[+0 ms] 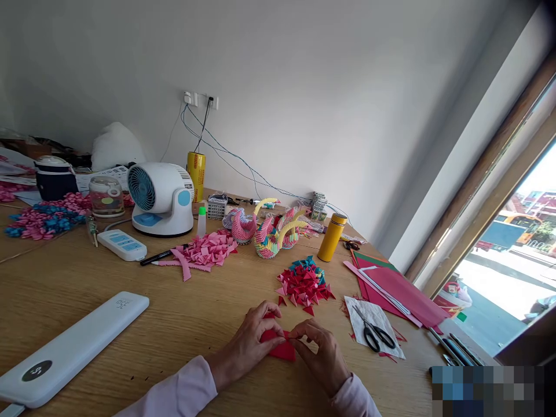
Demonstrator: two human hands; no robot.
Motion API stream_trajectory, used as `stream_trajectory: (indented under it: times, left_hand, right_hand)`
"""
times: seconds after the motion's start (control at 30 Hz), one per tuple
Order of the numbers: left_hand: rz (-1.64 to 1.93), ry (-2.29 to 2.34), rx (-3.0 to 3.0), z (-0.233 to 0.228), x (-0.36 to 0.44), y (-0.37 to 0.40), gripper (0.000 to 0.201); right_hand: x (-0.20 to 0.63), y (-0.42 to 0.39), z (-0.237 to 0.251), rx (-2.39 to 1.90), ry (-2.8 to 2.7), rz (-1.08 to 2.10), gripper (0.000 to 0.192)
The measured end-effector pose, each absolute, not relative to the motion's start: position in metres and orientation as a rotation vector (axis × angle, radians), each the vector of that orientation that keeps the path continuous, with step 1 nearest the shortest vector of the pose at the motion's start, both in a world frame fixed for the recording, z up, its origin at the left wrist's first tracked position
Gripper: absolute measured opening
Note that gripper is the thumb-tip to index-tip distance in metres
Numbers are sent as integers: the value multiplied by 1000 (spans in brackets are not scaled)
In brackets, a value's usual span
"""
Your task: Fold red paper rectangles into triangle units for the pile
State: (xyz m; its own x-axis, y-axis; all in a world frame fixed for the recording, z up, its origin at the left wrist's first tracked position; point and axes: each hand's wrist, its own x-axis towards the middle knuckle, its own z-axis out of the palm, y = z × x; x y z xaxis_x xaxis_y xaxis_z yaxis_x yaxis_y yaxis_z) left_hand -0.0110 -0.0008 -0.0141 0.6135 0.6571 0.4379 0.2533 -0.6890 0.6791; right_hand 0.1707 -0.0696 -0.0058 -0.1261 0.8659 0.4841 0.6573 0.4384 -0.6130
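Red paper (285, 351), one piece: pinched between thumb and fingers of my left hand (251, 336) and right hand (328, 354); small paper triangles (302, 285) heaped beyond.

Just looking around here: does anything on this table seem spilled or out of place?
I see no obvious spill. Loose red scraps lie strewn around the white sheet under the scissors, which looks untidy. Oddest is a pixelated patch at the lower right, hiding whatever is there.
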Motion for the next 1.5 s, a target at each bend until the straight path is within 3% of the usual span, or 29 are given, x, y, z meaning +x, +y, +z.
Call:
stream_trajectory:
  times: [0.4, 0.67, 1.0, 1.5]
  left_hand:
    - [983, 795, 2281, -18, -10, -3, 14]
    - [991, 791, 2295, -23, -9, -2, 15]
    - [1018, 777, 2304, -22, -10, -1, 16]
    - [1088, 878, 2273, -25, -7, 3, 15]
  right_hand:
    - [216, -63, -26, -1529, -2051, -534, 20]
    - [200, -73, -30, -1718, -2101, -358, 26]
    - [179, -84, -28, -1857, -1993, -395, 18]
    - [187, -71, -19, -1985, -2136, -436, 26]
